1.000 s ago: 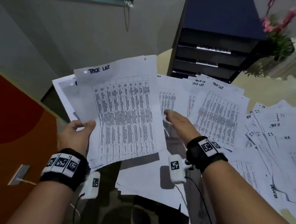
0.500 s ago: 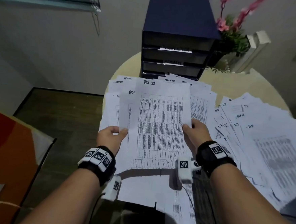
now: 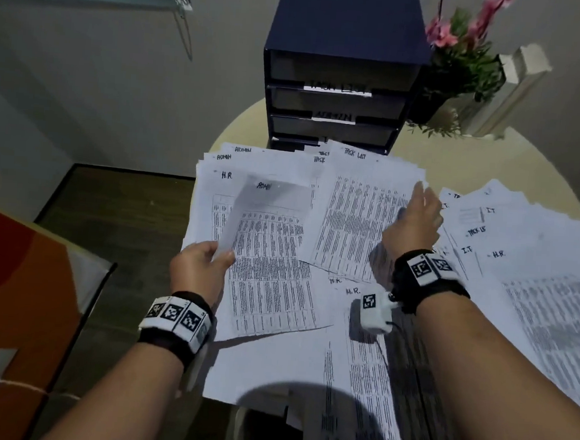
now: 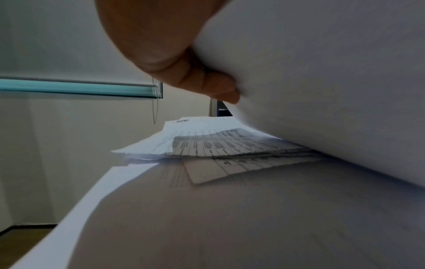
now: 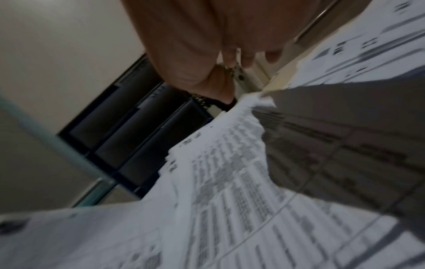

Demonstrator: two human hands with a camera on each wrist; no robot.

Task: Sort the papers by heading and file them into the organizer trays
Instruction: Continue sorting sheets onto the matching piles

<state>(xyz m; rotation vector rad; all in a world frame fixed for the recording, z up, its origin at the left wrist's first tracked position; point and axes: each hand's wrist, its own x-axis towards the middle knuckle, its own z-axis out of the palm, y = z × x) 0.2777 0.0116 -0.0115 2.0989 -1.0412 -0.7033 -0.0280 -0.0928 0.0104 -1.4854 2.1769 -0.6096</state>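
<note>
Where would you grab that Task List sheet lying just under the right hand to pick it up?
Probably by its near right edge, coming in from the right. The Task List sheet lies flat on top of the spread, tilted, and that edge sits beside the right hand, which hovers open over it. The left hand already pinches the Admin sheet.

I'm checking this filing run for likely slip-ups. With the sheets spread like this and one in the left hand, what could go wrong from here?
1. The left hand pinches the ADMIN sheet by one edge only; it bows and could slip or crease.
2. HR, IT, ADMIN and TASK LIST headings lie mixed in overlapping piles, so misfiling is likely.
3. Papers overhang the round table's near edge; the right hand reaching over the TASK LIST pile might push some off.
</note>
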